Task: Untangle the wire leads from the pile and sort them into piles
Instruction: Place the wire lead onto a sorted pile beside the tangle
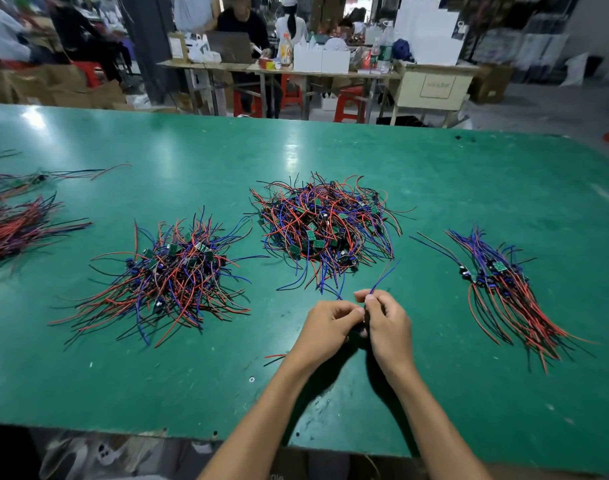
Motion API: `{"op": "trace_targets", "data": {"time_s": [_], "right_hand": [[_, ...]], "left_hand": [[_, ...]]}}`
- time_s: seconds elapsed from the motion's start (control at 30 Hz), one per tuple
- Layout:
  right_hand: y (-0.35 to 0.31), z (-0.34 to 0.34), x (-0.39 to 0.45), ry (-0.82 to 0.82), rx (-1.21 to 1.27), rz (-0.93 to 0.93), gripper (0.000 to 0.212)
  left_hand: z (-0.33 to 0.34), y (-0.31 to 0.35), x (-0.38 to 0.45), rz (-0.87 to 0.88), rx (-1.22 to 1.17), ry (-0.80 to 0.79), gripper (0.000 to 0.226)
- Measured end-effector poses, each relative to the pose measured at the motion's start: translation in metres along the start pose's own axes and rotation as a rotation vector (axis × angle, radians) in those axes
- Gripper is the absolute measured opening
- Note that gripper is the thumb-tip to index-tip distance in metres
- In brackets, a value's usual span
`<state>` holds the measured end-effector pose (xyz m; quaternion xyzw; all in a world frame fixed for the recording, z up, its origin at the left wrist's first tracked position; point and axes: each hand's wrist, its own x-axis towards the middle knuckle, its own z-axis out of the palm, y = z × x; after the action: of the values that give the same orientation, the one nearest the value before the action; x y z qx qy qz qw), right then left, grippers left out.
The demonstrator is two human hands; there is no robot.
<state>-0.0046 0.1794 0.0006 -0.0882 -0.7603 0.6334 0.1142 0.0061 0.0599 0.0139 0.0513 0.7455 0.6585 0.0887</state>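
Observation:
A big tangled pile [325,230] of red, blue and black wire leads with small green boards lies at the table's middle. A second messy pile [171,275] sits to its left. On the right, a sorted bundle [504,292] lies combed in one direction. My left hand [327,323] and my right hand [388,320] meet just in front of the middle pile. Both pinch one wire lead [382,278], whose blue wires stick up from my right fingers. Its red and black ends [274,359] poke out under my left wrist.
The green table [434,168] stretches wide, its near edge just below my forearms. More sorted wire bundles [15,230] lie at the far left edge. Behind the table, people sit at other benches with boxes, bottles and red stools.

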Motion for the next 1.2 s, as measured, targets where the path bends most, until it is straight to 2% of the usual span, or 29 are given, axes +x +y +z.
{"op": "trace_targets", "data": {"time_s": [0.23,0.4,0.5,0.6,0.7,0.8,0.9,1.07,1.2], "right_hand": [[-0.016,-0.001,0.033,0.118,-0.14,0.074,0.025],[-0.023,-0.01,0.046,0.179,0.04,0.239,0.026],[-0.024,-0.015,0.049,0.141,0.225,0.27,0.024],[-0.02,-0.02,0.045,0.063,0.302,0.202,0.025],[-0.006,-0.019,0.032,-0.016,-0.016,-0.054,0.009],[0.0,-0.012,0.016,-0.157,-0.286,-0.402,0.024],[-0.005,-0.006,0.006,-0.179,-0.343,-0.593,0.028],[-0.01,-0.006,0.005,-0.141,-0.214,-0.549,0.018],[-0.013,-0.002,0.001,-0.213,0.069,-0.334,0.019]], "left_hand": [[0.001,-0.001,-0.002,-0.106,-0.105,0.006,0.018],[0.003,0.005,-0.006,-0.114,-0.05,0.021,0.016],[0.003,0.008,-0.009,-0.119,-0.044,0.052,0.02],[0.0,0.018,-0.011,-0.122,-0.222,0.124,0.025],[-0.005,0.031,-0.006,-0.154,-0.632,0.177,0.021],[-0.009,0.044,0.0,-0.175,-0.999,0.305,0.017],[-0.01,0.052,0.003,-0.135,-1.05,0.414,0.016],[-0.011,0.05,0.003,-0.113,-0.907,0.55,0.009],[-0.012,0.046,-0.005,-0.117,-0.964,0.568,0.013]]}}
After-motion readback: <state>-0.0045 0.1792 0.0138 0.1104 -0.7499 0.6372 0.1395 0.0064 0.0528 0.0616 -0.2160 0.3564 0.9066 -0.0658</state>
